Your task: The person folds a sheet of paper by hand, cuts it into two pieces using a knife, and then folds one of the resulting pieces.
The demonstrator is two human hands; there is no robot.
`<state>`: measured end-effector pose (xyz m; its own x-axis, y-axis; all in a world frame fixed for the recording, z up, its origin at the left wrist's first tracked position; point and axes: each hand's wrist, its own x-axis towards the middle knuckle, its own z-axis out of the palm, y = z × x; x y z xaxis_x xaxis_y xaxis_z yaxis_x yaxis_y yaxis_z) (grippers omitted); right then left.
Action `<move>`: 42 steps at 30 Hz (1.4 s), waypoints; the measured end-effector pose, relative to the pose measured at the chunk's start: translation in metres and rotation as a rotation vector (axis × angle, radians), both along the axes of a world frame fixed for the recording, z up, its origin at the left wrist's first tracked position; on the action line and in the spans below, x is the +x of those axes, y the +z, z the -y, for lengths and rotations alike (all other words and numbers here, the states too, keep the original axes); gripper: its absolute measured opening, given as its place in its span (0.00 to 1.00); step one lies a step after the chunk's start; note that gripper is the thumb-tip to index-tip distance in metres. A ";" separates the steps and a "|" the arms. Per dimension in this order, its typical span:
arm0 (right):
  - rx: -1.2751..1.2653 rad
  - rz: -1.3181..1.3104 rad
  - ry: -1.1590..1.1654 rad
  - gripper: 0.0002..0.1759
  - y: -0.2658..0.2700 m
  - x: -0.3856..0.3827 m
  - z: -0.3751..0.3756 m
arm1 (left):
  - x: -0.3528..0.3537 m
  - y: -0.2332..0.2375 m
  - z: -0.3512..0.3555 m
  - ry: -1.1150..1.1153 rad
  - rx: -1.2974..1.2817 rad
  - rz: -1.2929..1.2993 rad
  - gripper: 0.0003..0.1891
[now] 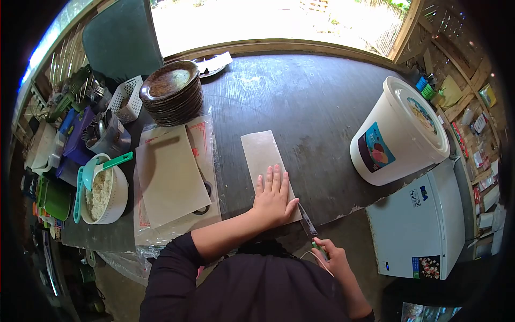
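My left hand (pixel 272 199) lies flat with its fingers spread on a folded strip of brown paper (pixel 261 151) at the middle of the dark table. My right hand (pixel 331 256) is wrapped round the green handle of a knife (pixel 308 221) at the table's front edge. The blade points up and away, close along the right edge of the paper near my left thumb. To the left, larger brown sheets (pixel 169 180) lie on a plastic package with red print (pixel 197 140). A dark round handle, perhaps of scissors, shows partly from under the sheets.
Stacked brown plates (pixel 173 91) stand at the back left of the table (pixel 279 80). A white rice bowl (pixel 115 197) with a teal ladle stands left, near containers of cutlery. A big white bucket (pixel 399 131) stands right, above a white freezer (pixel 410 225).
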<state>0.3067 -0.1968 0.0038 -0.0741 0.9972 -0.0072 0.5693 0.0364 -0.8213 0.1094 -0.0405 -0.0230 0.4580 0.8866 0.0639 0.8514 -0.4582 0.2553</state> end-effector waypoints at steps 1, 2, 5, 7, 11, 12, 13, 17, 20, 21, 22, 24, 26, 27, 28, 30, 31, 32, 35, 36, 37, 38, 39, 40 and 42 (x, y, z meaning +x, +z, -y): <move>0.064 -0.004 0.041 0.15 0.001 -0.001 -0.004 | 0.000 0.001 0.000 -0.019 -0.013 0.003 0.42; 0.067 -0.003 0.040 0.15 0.003 -0.003 -0.008 | 0.000 0.001 0.001 -0.036 -0.028 0.007 0.41; 0.005 -0.024 0.038 0.15 0.006 -0.012 -0.020 | 0.000 0.003 0.003 -0.048 -0.043 0.009 0.41; 0.059 -0.009 0.051 0.16 0.004 -0.015 -0.028 | -0.001 0.006 0.005 -0.047 -0.056 0.022 0.40; -0.075 -0.059 0.039 0.16 0.014 -0.024 -0.039 | -0.002 0.009 0.002 -0.033 -0.113 0.083 0.36; -0.053 -0.054 0.047 0.17 0.012 -0.025 -0.041 | -0.004 0.011 0.000 -0.030 -0.113 0.083 0.36; -0.031 -0.049 0.054 0.18 0.010 -0.026 -0.043 | -0.005 0.013 -0.003 -0.025 -0.128 0.102 0.35; -0.011 -0.042 0.050 0.19 0.009 -0.032 -0.045 | -0.004 0.003 -0.004 0.007 -0.063 0.115 0.34; 0.001 -0.062 0.025 0.19 0.005 -0.033 -0.046 | -0.003 -0.010 -0.003 0.020 0.109 0.026 0.34; -0.008 -0.047 0.010 0.19 0.005 -0.034 -0.046 | -0.003 -0.012 -0.003 0.022 0.107 0.025 0.34; -0.016 -0.032 -0.006 0.18 0.005 -0.034 -0.046 | -0.002 -0.013 -0.003 0.025 0.136 0.029 0.34; 0.041 -0.021 0.001 0.18 -0.002 -0.033 -0.044 | -0.002 -0.013 -0.003 0.027 0.163 0.032 0.34; 0.099 -0.010 0.009 0.18 -0.003 -0.031 -0.042 | -0.002 -0.012 -0.003 0.033 0.147 0.027 0.34; 0.069 -0.014 0.005 0.18 0.001 -0.030 -0.040 | -0.002 -0.012 -0.003 0.033 0.146 0.025 0.34; 0.038 -0.018 0.001 0.18 0.004 -0.028 -0.038 | -0.002 -0.012 -0.003 0.033 0.151 0.024 0.34; 0.020 -0.025 -0.004 0.18 0.005 -0.024 -0.032 | -0.002 -0.013 -0.003 0.034 0.155 0.023 0.34; 0.005 -0.031 -0.009 0.18 0.006 -0.022 -0.029 | -0.002 -0.014 -0.003 0.034 0.162 0.027 0.34; 0.005 -0.030 -0.008 0.18 0.008 -0.019 -0.025 | -0.002 -0.013 -0.003 0.035 0.169 0.031 0.34; -0.048 -0.010 -0.032 0.18 0.014 -0.012 -0.016 | -0.002 -0.010 -0.003 0.029 0.111 -0.005 0.34; -0.064 -0.023 -0.049 0.18 0.015 -0.009 -0.013 | -0.003 -0.009 -0.002 0.028 0.113 -0.004 0.34; -0.079 -0.034 -0.069 0.17 0.018 -0.008 -0.011 | -0.003 -0.008 -0.002 0.031 0.100 -0.012 0.34; -0.075 -0.031 -0.074 0.17 0.022 -0.007 -0.012 | -0.002 -0.008 -0.003 0.032 0.086 -0.018 0.35; -0.108 -0.028 -0.069 0.17 0.026 -0.007 -0.013 | -0.001 -0.008 -0.003 0.027 0.089 -0.015 0.35; -0.141 -0.027 -0.063 0.17 0.029 -0.007 -0.014 | -0.001 -0.008 -0.003 0.025 0.079 -0.018 0.35; -0.071 -0.038 -0.033 0.17 0.021 -0.004 -0.016 | -0.002 -0.007 -0.004 0.030 0.076 -0.023 0.35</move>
